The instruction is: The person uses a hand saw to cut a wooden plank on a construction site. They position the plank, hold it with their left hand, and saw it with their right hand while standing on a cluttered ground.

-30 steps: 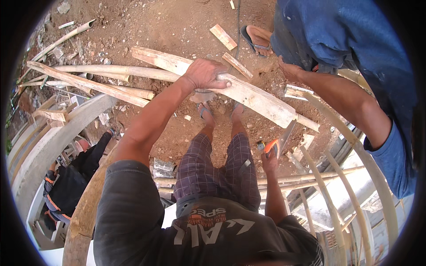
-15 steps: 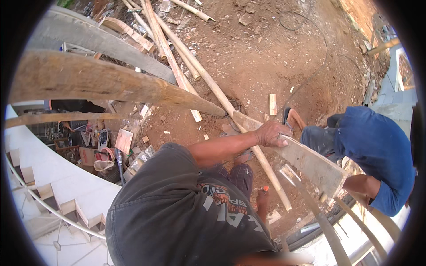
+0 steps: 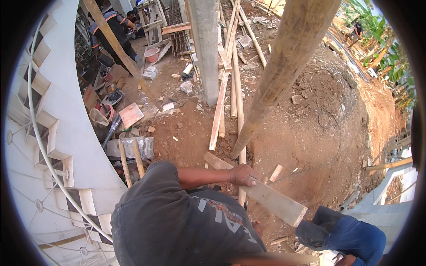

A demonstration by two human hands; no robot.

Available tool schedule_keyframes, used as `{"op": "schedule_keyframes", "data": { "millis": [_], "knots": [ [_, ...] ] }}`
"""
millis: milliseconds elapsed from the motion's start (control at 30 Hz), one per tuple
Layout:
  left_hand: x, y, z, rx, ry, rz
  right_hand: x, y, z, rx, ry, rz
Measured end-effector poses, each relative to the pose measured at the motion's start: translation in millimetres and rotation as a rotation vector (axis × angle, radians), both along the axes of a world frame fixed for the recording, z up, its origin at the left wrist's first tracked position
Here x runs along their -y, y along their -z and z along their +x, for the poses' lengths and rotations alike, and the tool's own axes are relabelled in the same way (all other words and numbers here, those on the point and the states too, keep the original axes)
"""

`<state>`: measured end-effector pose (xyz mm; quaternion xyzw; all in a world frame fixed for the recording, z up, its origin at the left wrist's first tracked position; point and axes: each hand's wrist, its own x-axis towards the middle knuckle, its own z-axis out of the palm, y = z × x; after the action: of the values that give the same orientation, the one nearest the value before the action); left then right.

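Note:
My left hand (image 3: 243, 175) is closed around the upper edge of a pale, weathered wooden plank (image 3: 277, 201), gripping it nearer its far-left end. The plank slants from upper left down to the right, over a long bamboo pole (image 3: 242, 148) lying on the dirt. My left arm (image 3: 204, 177) reaches across in front of my dark printed shirt (image 3: 182, 221). My right hand does not show. A crouching person in a blue shirt (image 3: 355, 237) is beyond the plank's right end; whether they touch it is hidden.
A thick round pole (image 3: 284, 66) slants close ahead, near a grey concrete column (image 3: 206, 53). Loose timber strips (image 3: 217, 119) and offcuts litter the dirt. At left are white stairs (image 3: 46, 128), buckets (image 3: 105, 113) and a worker in dark clothes (image 3: 111, 35).
My view has swung, bringing the column and the person at upper left into sight. My left hand still grips the plank. The person in blue sits lower in the picture.

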<state>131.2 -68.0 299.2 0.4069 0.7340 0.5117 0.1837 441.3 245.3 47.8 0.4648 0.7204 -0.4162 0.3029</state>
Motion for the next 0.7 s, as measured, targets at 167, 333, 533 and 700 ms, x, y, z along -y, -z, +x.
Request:
{"op": "schedule_keyframes", "data": {
  "millis": [167, 333, 533, 700],
  "knots": [
    [114, -2, -16, 0.02, -0.246, 0.003, -5, 22, -44, -0.195, -0.703, 0.205],
    [240, 3, -26, 0.008, -0.53, 0.155, 53, 14, -97, -0.081, -0.567, 0.256],
    [373, 6, -16, -0.044, -0.962, 0.134, 167, -35, -180, 0.007, -0.522, 0.077],
    [444, 10, -16, -0.106, -1.219, 0.229, 254, -39, -272, 0.036, -0.396, -0.053]
  ]
}}
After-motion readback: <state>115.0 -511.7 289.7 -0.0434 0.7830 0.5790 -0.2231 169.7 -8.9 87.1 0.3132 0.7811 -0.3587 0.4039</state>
